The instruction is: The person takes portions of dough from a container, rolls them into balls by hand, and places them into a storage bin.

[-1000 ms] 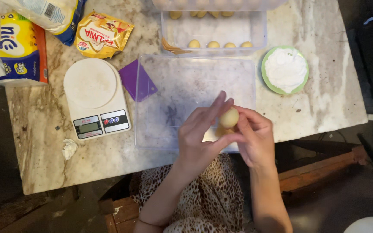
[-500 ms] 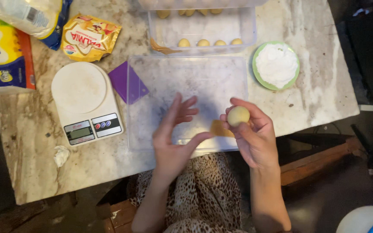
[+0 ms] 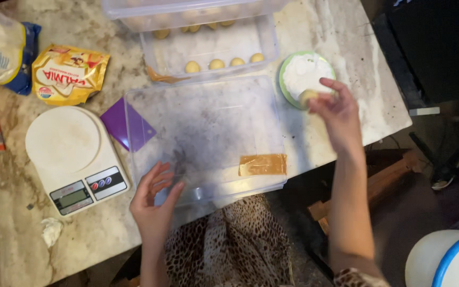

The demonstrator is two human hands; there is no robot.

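A: What is the biggest thing there?

B: One marble table [image 3: 22, 250], mottled grey and cream. On it, near its front edge, lies one clear plastic lid or tray [image 3: 208, 133], turned flat, with one strip of brown tape [image 3: 262, 165] at its front right corner.

A: And behind it?

B: One clear plastic container [image 3: 208, 48] toward the back edge. Four dough balls [image 3: 224, 62] sit in a row at its front wall; more show blurred under the second clear box at the very back edge, too dim to count.

A: The left side?

B: One white kitchen scale [image 3: 73, 157] near the front left, one purple scraper [image 3: 126, 125] tucked between it and the tray, one yellow packet [image 3: 67, 74] behind them.

A: The hands?

B: Two. The right hand [image 3: 338, 114] pinches one dough ball [image 3: 309, 96] between fingertips and thumb, fingers curled closed around it, right over the front rim of one green bowl of white flour [image 3: 306, 72] near the table's right edge. The left hand [image 3: 155, 204] holds nothing; its fingers are spread loose, resting on the tray's front left corner.
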